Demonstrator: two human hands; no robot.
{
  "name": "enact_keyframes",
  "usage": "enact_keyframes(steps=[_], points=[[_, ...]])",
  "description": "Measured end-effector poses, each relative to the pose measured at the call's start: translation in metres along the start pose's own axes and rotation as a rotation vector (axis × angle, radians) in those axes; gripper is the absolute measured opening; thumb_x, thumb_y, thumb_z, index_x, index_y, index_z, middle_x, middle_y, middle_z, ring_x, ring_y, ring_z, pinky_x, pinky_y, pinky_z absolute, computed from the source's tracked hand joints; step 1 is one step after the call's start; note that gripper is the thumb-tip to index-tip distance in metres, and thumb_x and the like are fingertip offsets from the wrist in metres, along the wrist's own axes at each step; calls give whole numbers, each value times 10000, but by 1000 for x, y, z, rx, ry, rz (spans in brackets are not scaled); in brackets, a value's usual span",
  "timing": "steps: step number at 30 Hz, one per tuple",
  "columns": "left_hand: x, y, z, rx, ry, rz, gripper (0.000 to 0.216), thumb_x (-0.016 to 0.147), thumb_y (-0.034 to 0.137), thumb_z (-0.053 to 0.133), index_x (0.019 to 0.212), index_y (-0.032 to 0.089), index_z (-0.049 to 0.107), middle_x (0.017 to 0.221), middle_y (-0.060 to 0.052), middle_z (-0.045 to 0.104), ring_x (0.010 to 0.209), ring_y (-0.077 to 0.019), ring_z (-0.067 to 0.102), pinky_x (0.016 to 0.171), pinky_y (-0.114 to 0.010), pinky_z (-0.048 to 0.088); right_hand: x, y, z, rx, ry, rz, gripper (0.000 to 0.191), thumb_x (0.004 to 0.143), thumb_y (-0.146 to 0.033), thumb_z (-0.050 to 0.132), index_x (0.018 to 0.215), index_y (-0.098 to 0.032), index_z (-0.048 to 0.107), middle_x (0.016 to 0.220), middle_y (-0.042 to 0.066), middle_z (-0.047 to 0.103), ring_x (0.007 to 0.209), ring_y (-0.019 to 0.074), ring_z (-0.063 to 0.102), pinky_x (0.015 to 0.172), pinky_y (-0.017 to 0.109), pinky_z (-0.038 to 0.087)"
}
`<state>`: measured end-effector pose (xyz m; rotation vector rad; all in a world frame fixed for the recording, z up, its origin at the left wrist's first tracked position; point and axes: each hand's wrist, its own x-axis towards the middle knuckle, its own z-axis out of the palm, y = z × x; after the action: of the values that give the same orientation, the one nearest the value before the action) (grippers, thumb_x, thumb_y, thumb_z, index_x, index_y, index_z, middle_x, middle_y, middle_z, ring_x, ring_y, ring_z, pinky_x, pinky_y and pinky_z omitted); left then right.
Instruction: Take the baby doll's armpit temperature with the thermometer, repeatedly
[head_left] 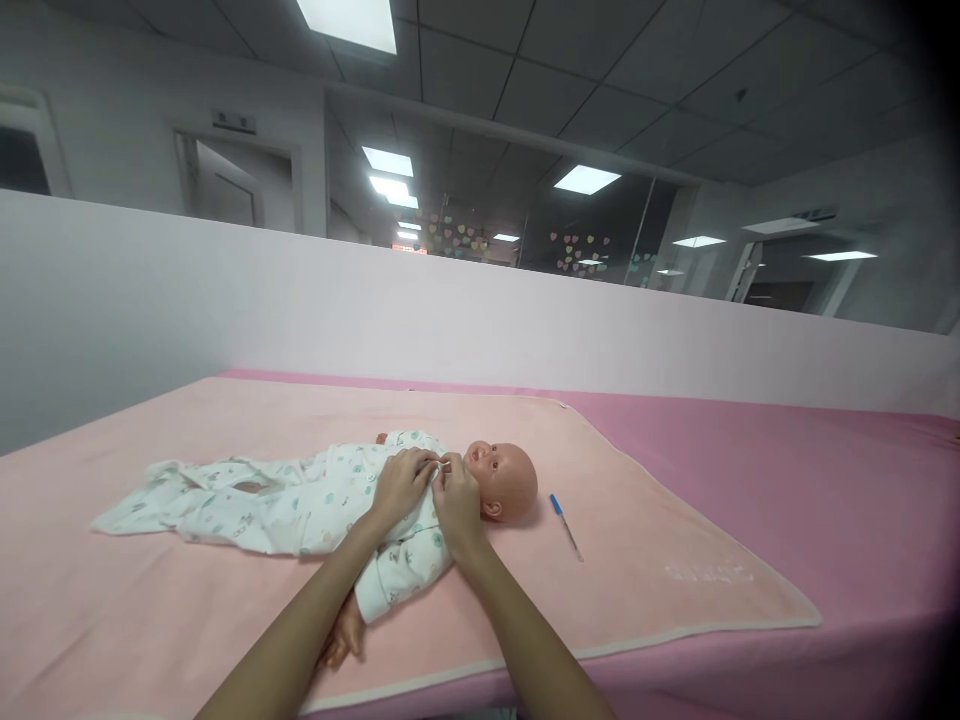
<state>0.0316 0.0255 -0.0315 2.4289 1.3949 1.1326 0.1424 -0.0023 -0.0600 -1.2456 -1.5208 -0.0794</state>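
A baby doll [511,482] lies on its back, head toward the right, dressed in a white patterned romper [300,505]. Both my hands meet at the romper's neckline, just below the doll's chin. My left hand [403,482] rests on the chest with its fingertips closed on the collar fabric. Opposite it, my right hand [456,500] pinches the neckline close to the doll's face. Whether a snap or button sits between the fingers is hidden. One doll hand [346,632] sticks out of the near sleeve, beside my left forearm.
A pen with a blue cap [566,527] lies right of the doll's head. Beneath everything is a peach blanket [660,545] with a pale edge, spread over a pink cloth [840,510]. A white partition [480,315] rises behind the table.
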Motion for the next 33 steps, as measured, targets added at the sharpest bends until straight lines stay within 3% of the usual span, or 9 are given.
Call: enact_keyframes(steps=[8,16,21,33], points=[[-2,5,-3,61,-9,12,247,811,302,440,897,243,664,903,-21,654,895,-193,539,805,-314,378,-2,-3,0,87,43,94,157,757,-120,406,827,-188,529,698,2,605,602,132,555,567,224,398],[-4,7,1,87,44,1,255,827,327,400,815,218,630,871,-25,653,863,-191,547,776,-301,374,-2,-2,-2,26,-46,-4,213,742,-65,360,766,-191,530,675,-3,586,585,123,518,537,214,355],[-3,5,0,63,7,9,277,846,365,388,849,234,633,902,-11,656,880,-190,543,789,-311,369,0,-3,-5,-10,-82,-4,167,767,-88,383,798,-180,519,664,-3,571,575,123,512,522,214,358],[0,6,-8,-88,-67,20,297,839,352,389,923,240,651,954,-19,655,910,-185,552,828,-305,397,-2,-6,-5,-120,-4,-21,193,861,-135,339,904,-181,522,861,46,572,740,148,540,642,257,444]])
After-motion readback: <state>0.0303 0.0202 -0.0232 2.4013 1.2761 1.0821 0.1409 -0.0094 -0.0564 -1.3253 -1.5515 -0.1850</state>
